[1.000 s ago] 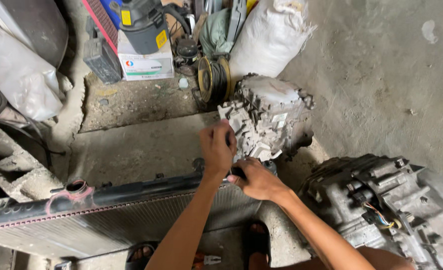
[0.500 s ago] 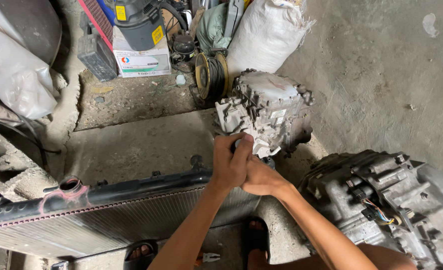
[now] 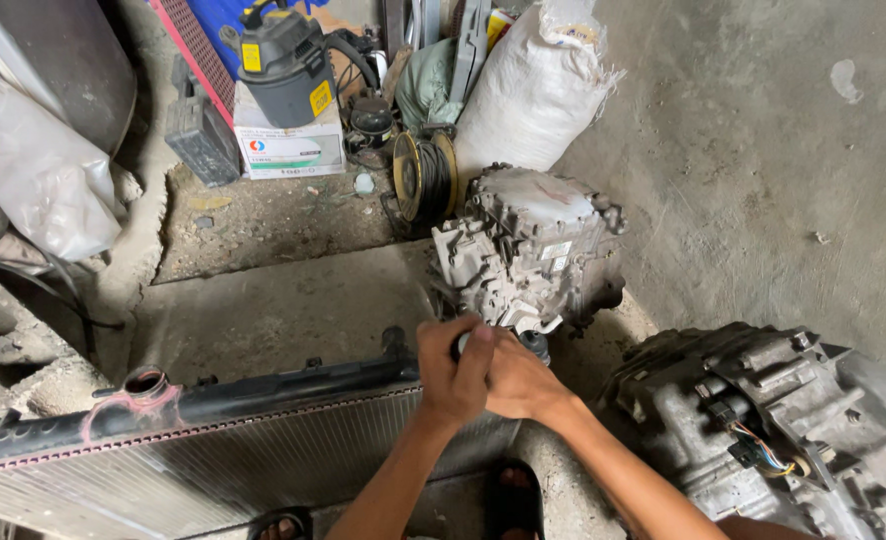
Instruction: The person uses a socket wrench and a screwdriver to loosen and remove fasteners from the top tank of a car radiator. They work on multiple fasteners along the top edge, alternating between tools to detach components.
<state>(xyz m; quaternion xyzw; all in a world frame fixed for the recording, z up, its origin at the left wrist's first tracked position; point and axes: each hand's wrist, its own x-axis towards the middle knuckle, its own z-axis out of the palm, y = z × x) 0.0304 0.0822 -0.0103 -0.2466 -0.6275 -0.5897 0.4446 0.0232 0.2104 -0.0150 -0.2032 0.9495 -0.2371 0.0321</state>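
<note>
Both my hands meet at the top right corner of a car radiator [image 3: 263,450] that lies across the floor in front of me. My left hand [image 3: 453,365] is curled over a small dark round part at the end of the radiator's black top tank. My right hand [image 3: 518,378] presses against it from the right, fingers closed on the same part. Just behind the hands stands a grey metal gearbox casing [image 3: 528,245].
A second, larger grey gearbox [image 3: 773,420] with coloured wires lies at the right. Behind are a white sack [image 3: 533,90], a cable reel [image 3: 423,175], a white carton [image 3: 288,150] with a dark vacuum on it, and a plastic-wrapped bundle [image 3: 33,170] at the left. My sandalled feet [image 3: 508,495] show below.
My hands have dropped from the gearbox casing's front face toward me, to the radiator's corner, and closed together there. The camera view has shifted slightly.
</note>
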